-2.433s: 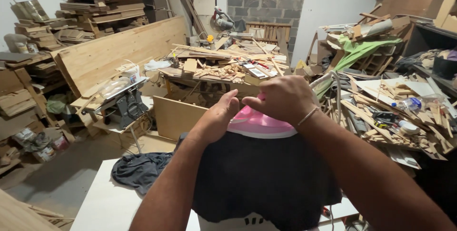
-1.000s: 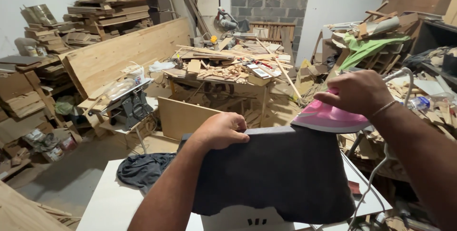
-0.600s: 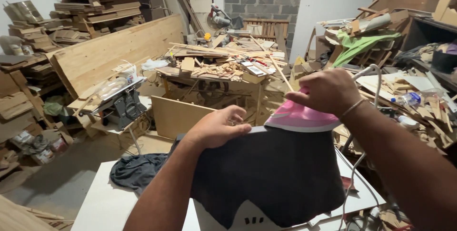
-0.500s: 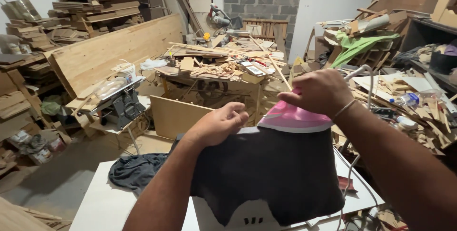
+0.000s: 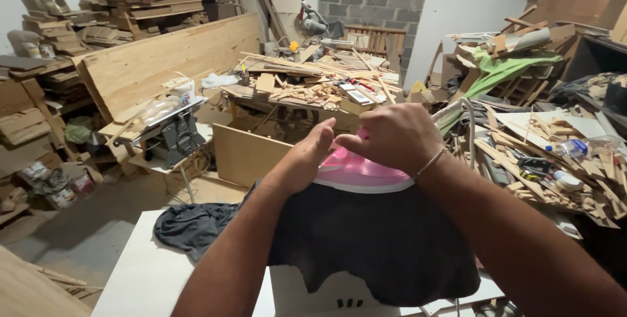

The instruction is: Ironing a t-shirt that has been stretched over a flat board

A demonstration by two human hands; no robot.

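Right hand wrapped over handle of pink iron, grip closed on it. Iron sits on far edge of dark cloth on white desk. Left hand flat, fingers spread, pressing cloth beside iron. Iron likely heavy, rigid; take by handle. Cloth soft, limp.

Even, fairly bright indoor light fills the room, strongest on the white wall at the back. Shadows are soft and weak; the floor at lower left sits dimmer. No harsh glare. Focus is sharp across most of the picture, with slight wide-angle stretching toward the edges.
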